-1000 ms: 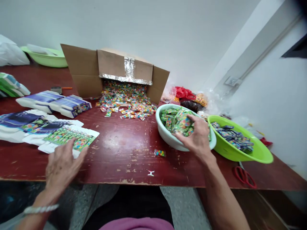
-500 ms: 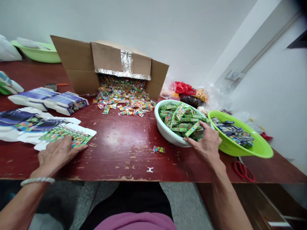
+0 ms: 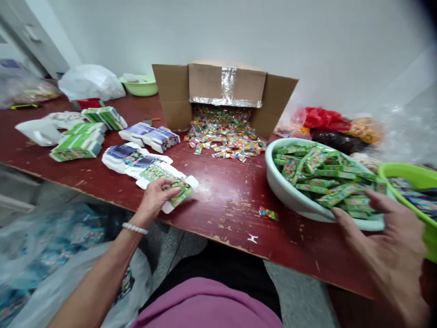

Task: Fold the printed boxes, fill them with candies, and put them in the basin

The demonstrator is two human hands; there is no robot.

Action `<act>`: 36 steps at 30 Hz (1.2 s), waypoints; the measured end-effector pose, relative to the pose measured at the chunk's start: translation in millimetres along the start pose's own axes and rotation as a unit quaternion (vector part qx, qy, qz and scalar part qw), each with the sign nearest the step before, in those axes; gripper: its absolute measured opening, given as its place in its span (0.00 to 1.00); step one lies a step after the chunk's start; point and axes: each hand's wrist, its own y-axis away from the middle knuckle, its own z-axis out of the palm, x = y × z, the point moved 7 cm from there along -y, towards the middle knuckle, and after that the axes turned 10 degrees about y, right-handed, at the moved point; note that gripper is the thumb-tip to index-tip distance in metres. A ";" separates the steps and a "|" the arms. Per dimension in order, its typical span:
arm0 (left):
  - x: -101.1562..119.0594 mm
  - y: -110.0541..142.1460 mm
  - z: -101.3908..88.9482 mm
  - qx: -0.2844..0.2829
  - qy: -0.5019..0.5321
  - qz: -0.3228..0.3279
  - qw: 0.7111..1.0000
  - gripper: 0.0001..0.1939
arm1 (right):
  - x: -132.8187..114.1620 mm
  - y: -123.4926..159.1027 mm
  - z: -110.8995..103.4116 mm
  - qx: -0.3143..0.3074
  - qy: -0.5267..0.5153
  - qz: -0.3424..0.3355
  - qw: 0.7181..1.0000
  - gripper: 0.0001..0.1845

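My left hand, with a white bead bracelet on the wrist, pinches a flattened green candy box with white flaps. Beneath and beside that box lie flattened dark-blue boxes. At the right, my right hand is slightly blurred, fingers apart and holding nothing. It hovers at the near right rim of a pale basin heaped with small green filled boxes. A small clear packet of coloured candies lies on the table between my hands.
An open carton spills wrapped candies. Stacked green boxes and blue boxes stand left; a lime basin is far right. Near the table edge lies a white scrap. Plastic bags sit on the floor.
The view has swung left. My left hand has closed on the green flattened box and drawn it slightly off the pile. My right hand has pulled back from the boxes in the pale basin.
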 end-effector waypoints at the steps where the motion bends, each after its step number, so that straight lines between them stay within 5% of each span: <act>1: -3.3 9.8 7.6 -0.015 0.020 -0.013 1.000 0.19 | -17.7 6.3 4.0 -0.023 -0.050 0.013 0.998 0.35; 4: -6.6 47.7 33.8 -0.079 0.136 -0.052 0.986 0.20 | -94.4 35.9 37.2 -0.174 -0.270 0.049 0.946 0.27; 7: -2.6 89.1 54.6 -0.148 0.265 -0.095 0.948 0.19 | -171.1 70.7 80.8 -0.335 -0.471 0.114 0.808 0.22; 10: 0.4 127.6 77.9 -0.310 0.332 -0.172 0.874 0.18 | -207.3 90.5 103.9 -0.403 -0.576 0.204 0.682 0.16; 12: 2.2 149.7 89.6 -0.422 0.375 -0.218 0.796 0.25 | -214.3 94.3 104.6 -0.424 -0.595 0.224 0.645 0.16; 14: 2.5 160.7 94.6 -0.476 0.411 -0.231 0.742 0.29 | -217.7 95.1 97.8 -0.448 -0.607 0.209 0.622 0.16; 17: 1.1 164.8 98.6 -0.507 0.434 -0.211 0.715 0.32 | -221.7 99.2 86.4 -0.485 -0.623 0.188 0.585 0.17; 20: 2.3 163.5 99.4 -0.507 0.432 -0.177 0.724 0.35 | -225.3 107.2 82.2 -0.521 -0.619 0.176 0.560 0.21; 22: 5.2 161.5 98.1 -0.497 0.425 -0.158 0.740 0.35 | -225.8 108.5 81.7 -0.525 -0.605 0.152 0.579 0.22; 23: 7.1 160.9 97.4 -0.493 0.421 -0.150 0.747 0.35 | -223.9 105.3 81.1 -0.506 -0.594 0.135 0.610 0.22; 27: 13.6 159.2 95.0 -0.481 0.399 -0.119 0.772 0.37 | -207.8 75.9 58.5 -0.287 -0.509 0.036 0.810 0.20; 29: 12.6 157.2 92.9 -0.463 0.394 -0.113 0.786 0.37 | -207.7 67.4 37.7 -0.184 -0.444 -0.046 0.876 0.16; 32: 7.2 153.0 87.5 -0.424 0.382 -0.104 0.814 0.35 | -220.3 69.4 22.8 -0.170 -0.360 -0.177 0.900 0.12; 36: 3.8 158.7 88.8 -0.443 0.308 -0.113 0.834 0.36 | -226.5 76.6 33.4 -0.297 -0.342 -0.227 0.862 0.10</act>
